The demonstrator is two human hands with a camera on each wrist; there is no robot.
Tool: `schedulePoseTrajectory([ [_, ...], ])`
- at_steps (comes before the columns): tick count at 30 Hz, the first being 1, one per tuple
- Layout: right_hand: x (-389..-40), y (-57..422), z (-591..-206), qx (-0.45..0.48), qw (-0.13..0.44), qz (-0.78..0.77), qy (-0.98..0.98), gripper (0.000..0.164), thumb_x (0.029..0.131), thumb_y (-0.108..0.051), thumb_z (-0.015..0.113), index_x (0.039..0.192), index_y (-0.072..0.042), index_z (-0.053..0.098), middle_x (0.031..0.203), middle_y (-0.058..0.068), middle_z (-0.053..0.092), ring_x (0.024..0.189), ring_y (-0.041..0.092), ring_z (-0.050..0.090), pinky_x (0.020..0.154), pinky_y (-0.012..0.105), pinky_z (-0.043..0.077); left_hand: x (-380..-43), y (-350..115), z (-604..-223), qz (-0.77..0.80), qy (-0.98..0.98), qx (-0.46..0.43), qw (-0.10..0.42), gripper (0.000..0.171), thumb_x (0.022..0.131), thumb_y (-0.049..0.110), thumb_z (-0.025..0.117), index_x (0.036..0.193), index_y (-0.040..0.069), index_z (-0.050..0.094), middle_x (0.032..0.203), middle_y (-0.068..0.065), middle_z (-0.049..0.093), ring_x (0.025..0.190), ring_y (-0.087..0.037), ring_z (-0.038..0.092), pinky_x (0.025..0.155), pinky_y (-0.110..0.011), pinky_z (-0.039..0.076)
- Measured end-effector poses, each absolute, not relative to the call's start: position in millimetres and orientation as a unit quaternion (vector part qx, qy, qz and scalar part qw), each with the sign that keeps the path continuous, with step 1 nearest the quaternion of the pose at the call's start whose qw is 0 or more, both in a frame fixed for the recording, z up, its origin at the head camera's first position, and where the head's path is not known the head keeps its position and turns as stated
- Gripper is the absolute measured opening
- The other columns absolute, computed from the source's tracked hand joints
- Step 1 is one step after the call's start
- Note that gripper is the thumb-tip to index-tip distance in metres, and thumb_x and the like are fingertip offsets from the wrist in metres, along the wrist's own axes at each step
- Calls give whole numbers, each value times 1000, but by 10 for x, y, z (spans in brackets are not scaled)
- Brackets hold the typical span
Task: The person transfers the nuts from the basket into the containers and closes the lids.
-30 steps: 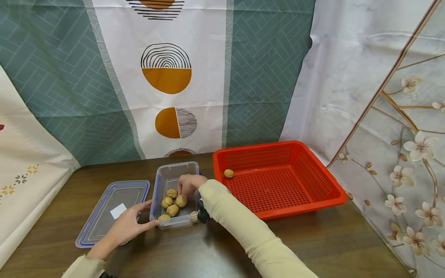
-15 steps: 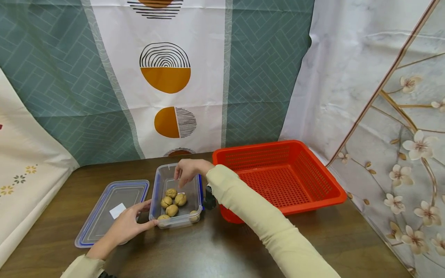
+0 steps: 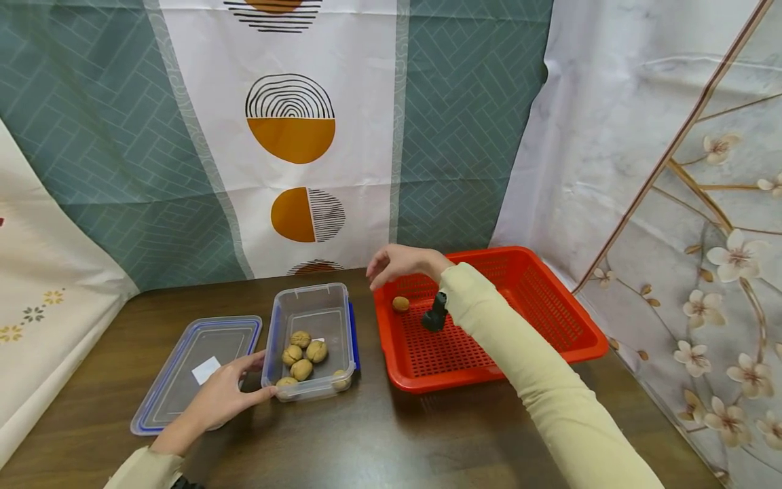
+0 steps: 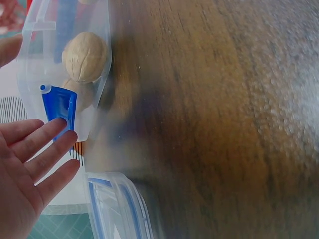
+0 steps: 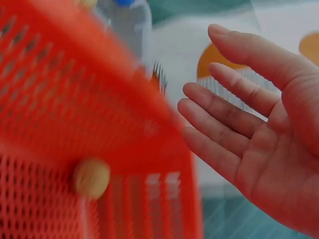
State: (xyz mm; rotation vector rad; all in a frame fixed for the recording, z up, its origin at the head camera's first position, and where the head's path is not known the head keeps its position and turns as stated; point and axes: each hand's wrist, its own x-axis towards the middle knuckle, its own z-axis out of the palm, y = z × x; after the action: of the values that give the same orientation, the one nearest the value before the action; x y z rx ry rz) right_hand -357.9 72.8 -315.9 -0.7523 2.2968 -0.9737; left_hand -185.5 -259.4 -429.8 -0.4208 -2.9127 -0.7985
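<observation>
A clear plastic food container [image 3: 324, 318] with blue clips holds several walnuts [image 3: 316, 351] toward its front. My left hand [image 3: 221, 396] rests against its left side, thumb at the front corner. In the left wrist view the fingers [image 4: 55, 155] are nearly straight, by a blue clip [image 4: 61, 107]. My right hand [image 3: 400, 263] hovers over the back left corner of a red plastic basket [image 3: 537, 305]. Its palm shows bare in the right wrist view, with the fingers [image 5: 217, 127] loosely extended. Below it, one walnut [image 3: 400, 303] lies in the basket.
The container's clear lid [image 3: 235, 334], blue-sealed and with a white label [image 3: 206, 371], lies on the wooden table [image 3: 342, 441] left of the container. Patterned cloths [image 3: 458, 136] hang behind the table and along both sides.
My right hand has lifted out of the container and moved right, over the basket. The walnut it was touching stays in the container. My left hand has kept its place.
</observation>
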Motion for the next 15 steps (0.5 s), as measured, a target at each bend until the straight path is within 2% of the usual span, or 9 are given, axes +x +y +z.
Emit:
schedulePoseTrajectory([
  [3, -3620, 924, -3302, -266, 253, -363, 857, 28, 79, -10, 70, 104, -1, 62, 98, 5, 65, 85, 12, 59, 90, 42, 47, -1853, -2585, -4301, -261, -954, -137, 47, 75, 76, 47, 68, 129, -2, 47, 111, -12, 63, 101, -28, 59, 84, -45, 48],
  [10, -3643, 1174, -3576, -244, 232, -364, 869, 36, 79, -5, 68, 112, 6, 58, 112, 20, 60, 95, 20, 57, 86, 29, 49, -1851, -2583, -4294, -262, -954, -135, 50, 74, 76, 46, 68, 129, -2, 48, 109, -12, 64, 100, -28, 60, 83, -45, 49],
  [15, -3621, 1209, -3765, -214, 207, -324, 898, 35, 77, -7, 70, 110, 2, 62, 111, 15, 61, 96, 22, 55, 84, 31, 49, -1840, -2583, -4295, -257, -956, -134, 50, 74, 76, 46, 68, 129, -2, 48, 109, -12, 64, 100, -28, 60, 83, -45, 49],
])
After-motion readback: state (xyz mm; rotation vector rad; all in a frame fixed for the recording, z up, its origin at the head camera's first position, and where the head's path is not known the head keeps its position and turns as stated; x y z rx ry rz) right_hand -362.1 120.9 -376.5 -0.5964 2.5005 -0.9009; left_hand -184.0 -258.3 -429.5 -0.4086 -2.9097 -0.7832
